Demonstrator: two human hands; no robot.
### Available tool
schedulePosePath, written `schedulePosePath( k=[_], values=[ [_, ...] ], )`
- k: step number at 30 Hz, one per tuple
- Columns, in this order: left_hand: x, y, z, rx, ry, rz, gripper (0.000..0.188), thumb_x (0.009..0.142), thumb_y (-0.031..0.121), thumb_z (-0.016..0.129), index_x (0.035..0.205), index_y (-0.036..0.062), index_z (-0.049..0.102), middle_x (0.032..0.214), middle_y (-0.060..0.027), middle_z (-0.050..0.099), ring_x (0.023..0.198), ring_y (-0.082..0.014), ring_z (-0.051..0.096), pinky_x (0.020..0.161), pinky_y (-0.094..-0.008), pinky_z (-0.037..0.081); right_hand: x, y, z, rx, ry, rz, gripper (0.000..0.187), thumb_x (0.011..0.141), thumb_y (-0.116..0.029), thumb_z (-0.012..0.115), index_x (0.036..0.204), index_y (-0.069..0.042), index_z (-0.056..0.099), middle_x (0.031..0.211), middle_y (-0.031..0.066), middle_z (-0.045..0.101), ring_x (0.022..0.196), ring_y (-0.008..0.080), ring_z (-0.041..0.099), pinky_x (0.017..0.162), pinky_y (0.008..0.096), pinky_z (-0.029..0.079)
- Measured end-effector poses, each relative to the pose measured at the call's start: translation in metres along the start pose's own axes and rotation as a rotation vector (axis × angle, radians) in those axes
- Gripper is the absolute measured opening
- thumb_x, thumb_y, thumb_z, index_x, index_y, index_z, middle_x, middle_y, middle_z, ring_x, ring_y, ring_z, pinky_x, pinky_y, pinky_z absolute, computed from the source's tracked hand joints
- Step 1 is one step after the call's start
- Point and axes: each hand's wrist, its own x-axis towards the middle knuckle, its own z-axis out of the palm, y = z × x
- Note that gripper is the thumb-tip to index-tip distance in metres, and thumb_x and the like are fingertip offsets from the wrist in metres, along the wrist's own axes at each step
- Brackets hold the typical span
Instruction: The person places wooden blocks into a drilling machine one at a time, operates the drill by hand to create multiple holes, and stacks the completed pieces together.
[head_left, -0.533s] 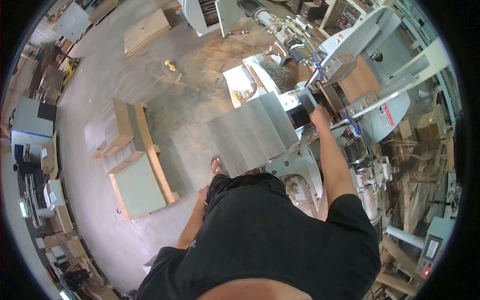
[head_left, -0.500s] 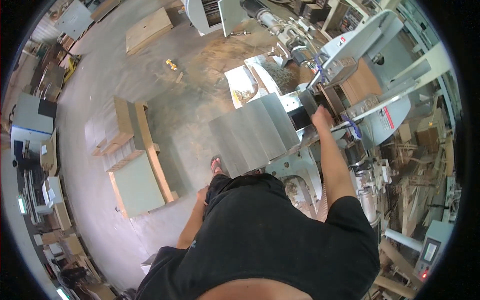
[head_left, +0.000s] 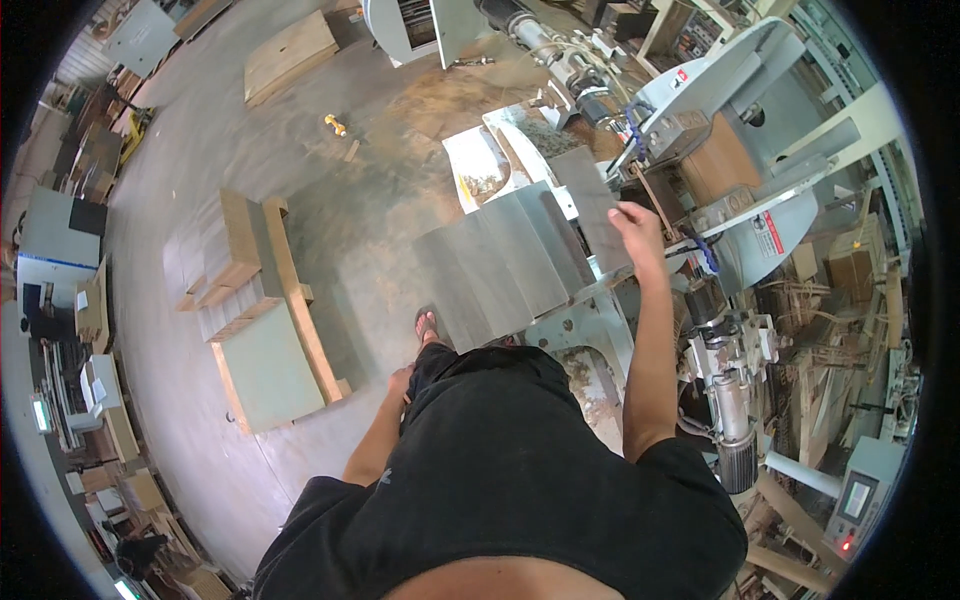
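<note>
1. grey panel [head_left: 590,205] up beside the machine, right of centre; it sits between the stepped stack and the machine's guards, its long side running from upper left towards lower right;
2. right hand [head_left: 642,240] is on it; bare fingers are grasping the panel's right-hand edge, fingertips at the grey surface; how far the grip reaches underneath is hidden;
3. over to the left hand [head_left: 401,381], low at the person's side, just beside the black shorts; fingers partly out of sight, so i cannot tell whether they are clenched or loose;
4. straight ahead of the body, the stepped stack [head_left: 490,270] of grey panels, overlapping like shallow stairs; the gripped one is close to its right end, and whether the two touch i cannot tell;
5. on the machine side, a pale guard [head_left: 725,80] rises behind the working hand; a brown board [head_left: 722,158] shows between the guards; a blue coiled hose [head_left: 708,256] hangs just right of the wrist;
6. across to the left floor, a wooden pallet [head_left: 314,330] carries piled panels [head_left: 228,245] and a pale green sheet [head_left: 268,365];
7. further off, a yellow tool [head_left: 335,125] lies on the concrete, a flat wooden board [head_left: 290,55] beyond it;
8. bottom right, a grey control box [head_left: 868,490] glows with one red light; near the stack's lower left corner, a sandalled foot [head_left: 427,325]
</note>
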Motion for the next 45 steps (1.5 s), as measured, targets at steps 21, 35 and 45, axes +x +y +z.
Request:
schedulePosePath(
  k=[21,35,45],
  values=[
    [-0.004,0.004,-0.001,-0.114,0.022,-0.043,0.045,0.099,0.042,0.034,0.116,0.018,0.067,0.109,-0.0216,0.068,0.106,-0.0351,0.064,0.09,-0.041,0.049,-0.038,0.03,0.032,0.16,-0.048,0.295,0.029,0.095,-0.029,0.06,0.106,-0.004,0.07,0.089,-0.0008,0.068,0.079,0.0098,0.061,0.071,0.0248,0.045],
    [0.003,0.003,0.0,0.013,-0.039,-0.072,0.051,0.099,0.048,0.034,0.121,0.014,0.065,0.118,-0.0236,0.064,0.109,-0.0375,0.062,0.093,-0.0417,0.048,-0.067,0.132,0.048,0.315,0.022,0.665,0.026,0.093,-0.023,0.061,0.103,0.001,0.067,0.068,0.0042,0.062,0.05,0.013,0.055,0.044,0.0268,0.04],
    [0.007,0.009,-0.002,-0.076,-0.108,-0.139,0.051,0.099,0.049,0.031,0.128,0.0186,0.06,0.122,-0.023,0.063,0.112,-0.0392,0.06,0.095,-0.0437,0.047,-0.066,0.119,0.049,0.29,0.06,0.673,0.026,0.088,-0.011,0.061,0.109,0.003,0.065,0.077,0.0088,0.067,0.055,0.0141,0.061,0.046,0.0247,0.045]
  ],
)
